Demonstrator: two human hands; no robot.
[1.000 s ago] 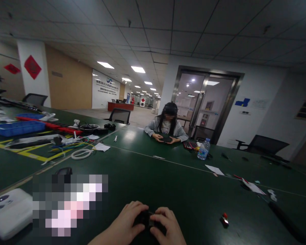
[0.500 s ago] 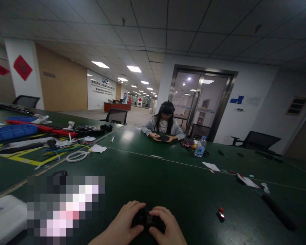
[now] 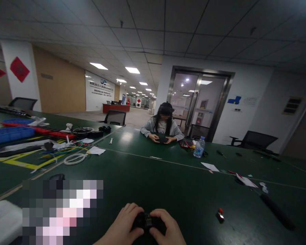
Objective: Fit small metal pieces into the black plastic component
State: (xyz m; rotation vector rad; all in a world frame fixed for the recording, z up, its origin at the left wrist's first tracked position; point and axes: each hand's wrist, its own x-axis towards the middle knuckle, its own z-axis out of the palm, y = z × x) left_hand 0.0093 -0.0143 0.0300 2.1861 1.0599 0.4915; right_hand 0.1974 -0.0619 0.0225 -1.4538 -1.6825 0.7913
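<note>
Low in the head view, a small black object [image 3: 148, 222] with a greyish, shinier middle is gripped between my hands. I cannot tell its exact kind. My left hand [image 3: 126, 224] closes round its left side, thumb and forefinger curved over the near and far edges. On the other side, my right hand [image 3: 169, 227] holds it in the same way, its thumb and fingertips pressing near the middle. The palms and fingers hide both ends of the object. It is held low, over the green table [image 3: 183, 194].
Right of my hands lies a small red-and-silver item [image 3: 220, 215], with a long black-handled tool [image 3: 276, 210] beyond. A white case [image 3: 5, 217] and blurred-out patch are at left. Across the table sits a person [image 3: 163, 126] holding a dark object, near a water bottle [image 3: 199, 147].
The whole view has shifted slightly left and down. My hands keep their grip; the object appears turned a little between them.
</note>
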